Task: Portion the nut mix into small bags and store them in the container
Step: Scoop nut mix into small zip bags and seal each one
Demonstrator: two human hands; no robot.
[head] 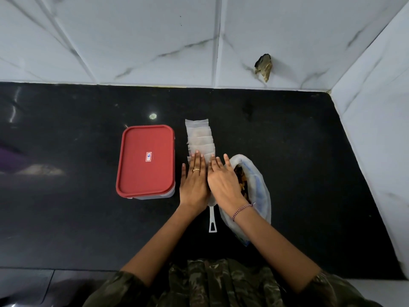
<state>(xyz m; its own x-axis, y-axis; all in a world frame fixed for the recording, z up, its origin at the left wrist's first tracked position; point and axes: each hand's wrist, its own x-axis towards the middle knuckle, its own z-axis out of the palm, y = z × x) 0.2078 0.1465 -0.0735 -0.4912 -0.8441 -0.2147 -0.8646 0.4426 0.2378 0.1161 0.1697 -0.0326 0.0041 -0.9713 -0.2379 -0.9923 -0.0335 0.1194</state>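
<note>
Looking down at a black countertop (287, 140), where a person's left hand (194, 182) and right hand (223, 182) lie flat side by side, fingers straight and holding nothing, over the near end of a row of small bags (199, 138). The bags are clear and overlapped like fanned cards, running away toward the tiled wall, probably so each can be taken singly; whether the palms press them cannot be told. Just left of the row stands the container (155, 196), its red lid (137, 173) on, so its contents are hidden. Just right, partly under the right wrist, a large plastic bag (259, 191) lies with its mouth open, showing the brown nut mix (242, 185). A white scoop handle (212, 220) pokes out from under the hands, kept close for portioning
</note>
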